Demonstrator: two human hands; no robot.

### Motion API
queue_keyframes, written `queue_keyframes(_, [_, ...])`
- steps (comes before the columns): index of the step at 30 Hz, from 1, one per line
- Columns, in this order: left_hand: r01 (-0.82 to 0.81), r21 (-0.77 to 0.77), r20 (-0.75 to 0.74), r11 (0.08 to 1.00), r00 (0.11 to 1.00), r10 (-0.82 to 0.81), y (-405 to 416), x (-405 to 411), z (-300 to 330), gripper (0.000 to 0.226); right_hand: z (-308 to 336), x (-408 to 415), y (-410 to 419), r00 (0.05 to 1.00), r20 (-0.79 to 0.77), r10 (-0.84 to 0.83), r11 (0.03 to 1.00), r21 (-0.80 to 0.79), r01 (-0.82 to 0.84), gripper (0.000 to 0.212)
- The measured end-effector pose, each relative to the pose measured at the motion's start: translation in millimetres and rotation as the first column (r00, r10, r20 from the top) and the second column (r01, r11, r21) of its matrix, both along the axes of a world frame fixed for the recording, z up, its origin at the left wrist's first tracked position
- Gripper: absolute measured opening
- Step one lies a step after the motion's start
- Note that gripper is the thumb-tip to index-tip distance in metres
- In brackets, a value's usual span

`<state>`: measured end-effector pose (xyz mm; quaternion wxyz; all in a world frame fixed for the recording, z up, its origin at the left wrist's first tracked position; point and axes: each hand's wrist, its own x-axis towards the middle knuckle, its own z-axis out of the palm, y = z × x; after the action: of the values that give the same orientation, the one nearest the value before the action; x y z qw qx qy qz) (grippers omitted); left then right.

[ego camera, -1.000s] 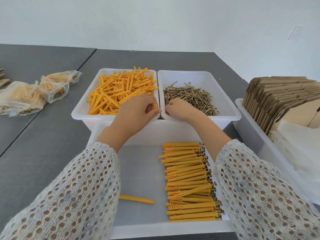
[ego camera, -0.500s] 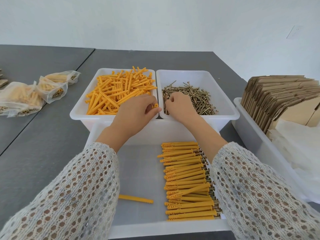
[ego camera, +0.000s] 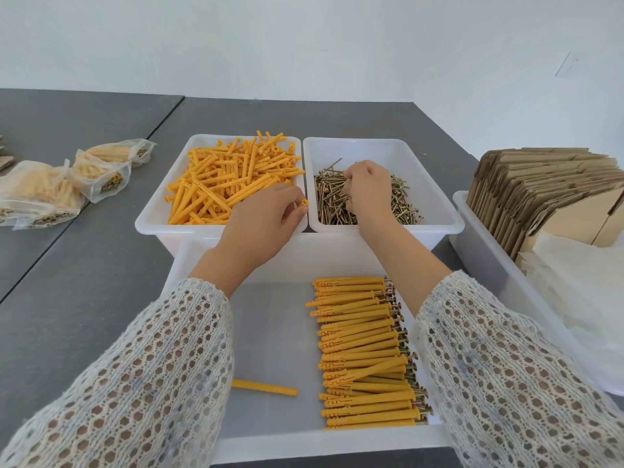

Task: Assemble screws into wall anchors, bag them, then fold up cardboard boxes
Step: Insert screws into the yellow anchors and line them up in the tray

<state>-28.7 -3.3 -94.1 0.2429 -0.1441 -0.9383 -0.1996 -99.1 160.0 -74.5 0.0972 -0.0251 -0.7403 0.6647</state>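
Note:
My left hand grips a yellow wall anchor, whose open end shows by the thumb, at the near right corner of the white bin of loose anchors. Over the pile of brass screws in the neighbouring white bin, my right hand has its fingers curled down into the screws. What it holds is hidden. A row of assembled anchors with screws lies in the near white tray, with one single anchor apart on the left.
Filled plastic bags lie on the grey table at the left. A white bin on the right holds flat cardboard boxes and clear bags. A seam between the table tops runs diagonally at the left.
My right hand has moved away from me, from the near left corner of the screw bin to over the middle of the pile. The left hand has stayed put with its anchor.

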Motion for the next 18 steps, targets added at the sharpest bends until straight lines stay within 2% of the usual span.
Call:
queue_keyframes(4, [-0.093, -0.004, -0.073, 0.996, 0.993, 0.092, 1, 0, -1, 0.016, 7, 3, 2, 1.0, 0.03, 0.001, 0.954, -0.299, 0.008, 0.027])
queue_keyframes(12, [-0.084, -0.012, -0.069, 0.996, 0.994, 0.083, 3, 1, 0, 0.015, 12, 4, 10, 0.998, 0.029, -0.064, 0.793, -0.605, 0.068, 0.025])
queue_keyframes(15, [-0.094, -0.003, -0.061, 0.996, 0.994, 0.094, 3, 0, -1, 0.016, 11, 2, 13, 0.993, 0.091, 0.08, 0.712, -0.702, 0.007, 0.024])
queue_keyframes(18, [-0.105, -0.01, -0.063, 0.994, 0.993, 0.105, 3, 0, -1, 0.02, 11, 1, 13, 0.964, 0.097, 0.246, 0.712, -0.693, -0.112, 0.032])
